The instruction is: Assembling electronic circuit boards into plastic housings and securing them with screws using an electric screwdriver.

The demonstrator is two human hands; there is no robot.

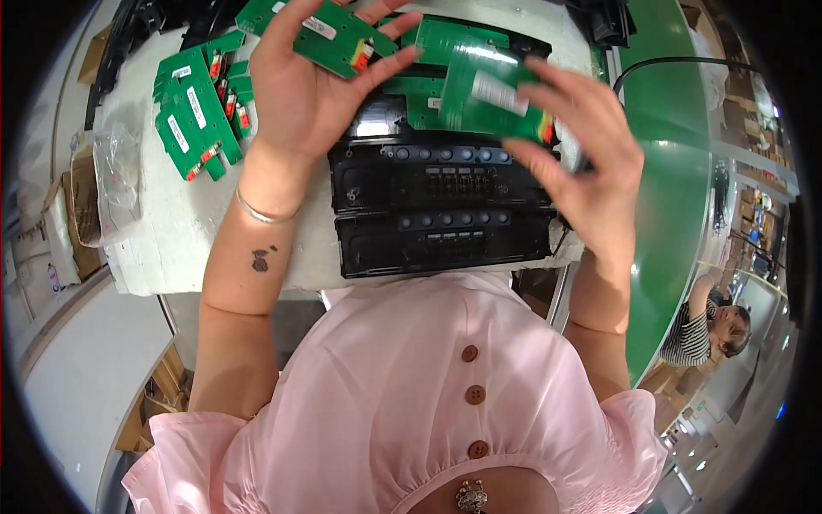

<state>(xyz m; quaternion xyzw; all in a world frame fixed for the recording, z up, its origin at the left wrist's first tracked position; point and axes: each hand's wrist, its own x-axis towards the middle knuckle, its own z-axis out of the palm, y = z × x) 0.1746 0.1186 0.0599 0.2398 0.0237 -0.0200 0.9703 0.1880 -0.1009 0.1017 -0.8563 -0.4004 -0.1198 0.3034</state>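
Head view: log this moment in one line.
left hand: holding green board; right hand: holding second board, blurred; table: black housings, more boards

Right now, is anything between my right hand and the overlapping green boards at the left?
Yes: in this view, your left hand, holding a green circuit board, is between your right hand and the overlapping green boards.

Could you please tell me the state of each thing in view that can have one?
Left hand: occupied, fingers spread.
Left-hand board: held.
Right hand: occupied, blurred.
Right-hand board: held, blurred.
Left pile: boards loosely overlapping.
Rear boards: lying on rear housings.
Front housings: lying parallel, no boards on them.
Bag: crumpled.
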